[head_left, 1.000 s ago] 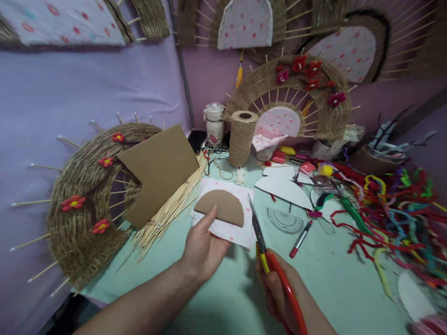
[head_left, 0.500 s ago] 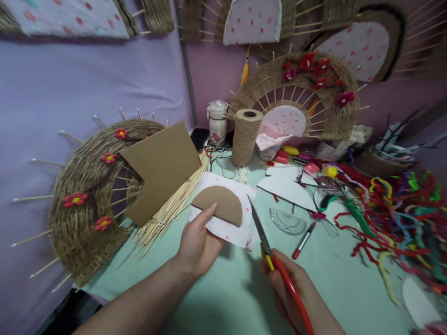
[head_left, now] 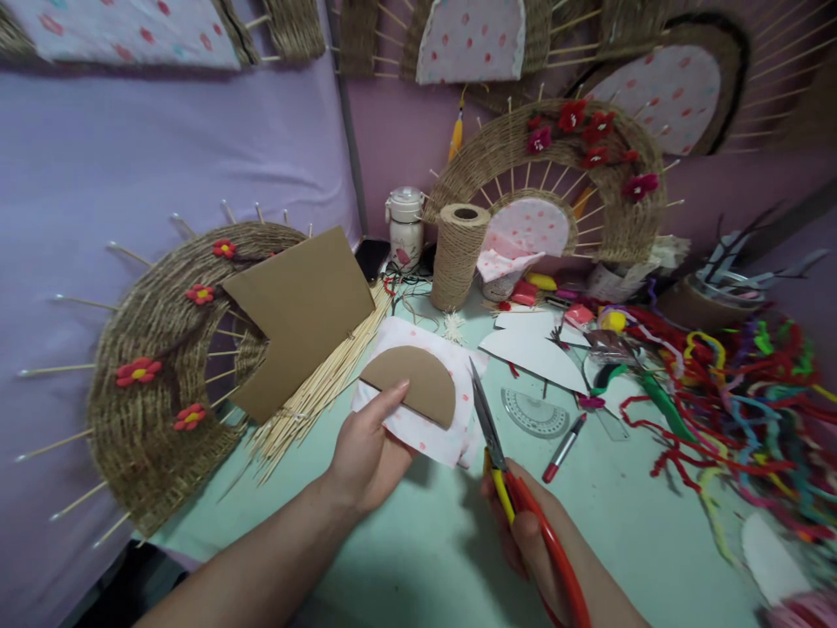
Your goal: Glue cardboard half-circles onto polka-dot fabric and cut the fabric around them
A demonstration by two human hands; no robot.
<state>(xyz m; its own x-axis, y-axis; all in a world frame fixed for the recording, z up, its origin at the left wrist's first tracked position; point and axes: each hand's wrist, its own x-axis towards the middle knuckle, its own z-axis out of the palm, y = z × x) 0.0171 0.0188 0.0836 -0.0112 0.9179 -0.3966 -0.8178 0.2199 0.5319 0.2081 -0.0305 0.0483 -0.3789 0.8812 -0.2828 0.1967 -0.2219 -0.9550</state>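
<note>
My left hand (head_left: 370,453) grips a half-round piece of brown cardboard (head_left: 418,384) together with a white cloth with pink spots (head_left: 425,440). The thumb presses on the cardboard from above and the fingers go out of sight beneath the cloth. In my right hand (head_left: 533,532) is a pair of scissors (head_left: 500,475) with red and yellow handles. Their blades point up and away from me, close to the cloth's right edge, and look nearly closed. Whether the blades touch the cloth I cannot tell.
A cut cardboard sheet (head_left: 307,323) and thin wooden sticks (head_left: 314,397) lie left, beside a woven twine arch (head_left: 157,349). Behind stands a twine spool (head_left: 458,257). To the right are a protractor (head_left: 534,414), a marker (head_left: 563,449), white paper shapes (head_left: 536,356) and tangled pipe cleaners (head_left: 751,419).
The scissors and my right hand have turned and shifted slightly, the blade tips a little further right. The left hand keeps its hold on cardboard and cloth. The view has moved slightly.
</note>
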